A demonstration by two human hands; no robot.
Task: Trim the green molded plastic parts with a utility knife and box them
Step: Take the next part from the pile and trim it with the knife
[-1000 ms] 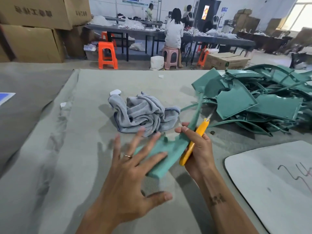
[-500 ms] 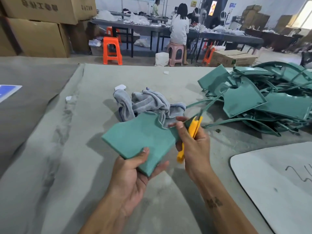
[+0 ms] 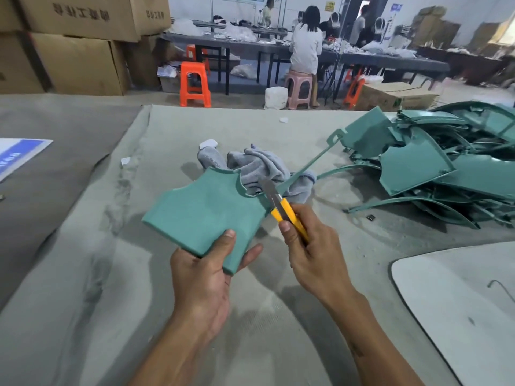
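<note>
A green part (image 3: 207,215) is held above the middle of the bench (image 3: 83,288), tilted, its broad face turned up. It is gripped at its near corner by the left hand (image 3: 204,280): the thumb is pressed on the top face, the fingers are curled underneath, one fingertip showing past the near edge. A thin green runner (image 3: 312,162) with a small loop at its tip is seen rising from the part's right edge toward the far right. The knife (image 3: 284,211), yellow-bodied with the blade run out, is clasped in the right hand (image 3: 312,254), fingers wrapped round the handle and the thumb laid along it. The blade is laid at the part's right edge, where the runner joins; actual contact cannot be told. Just behind the part a crumpled grey cloth (image 3: 264,168) is lying on the bench. A pile of green parts (image 3: 434,168) and loose runners is heaped at the right edge, toward the far right corner, well apart from the hands. A white panel (image 3: 457,310) is lying at the near right corner. Cardboard boxes (image 3: 69,51) are stacked beyond the far left corner. No packing box can be made out on the bench.
</note>
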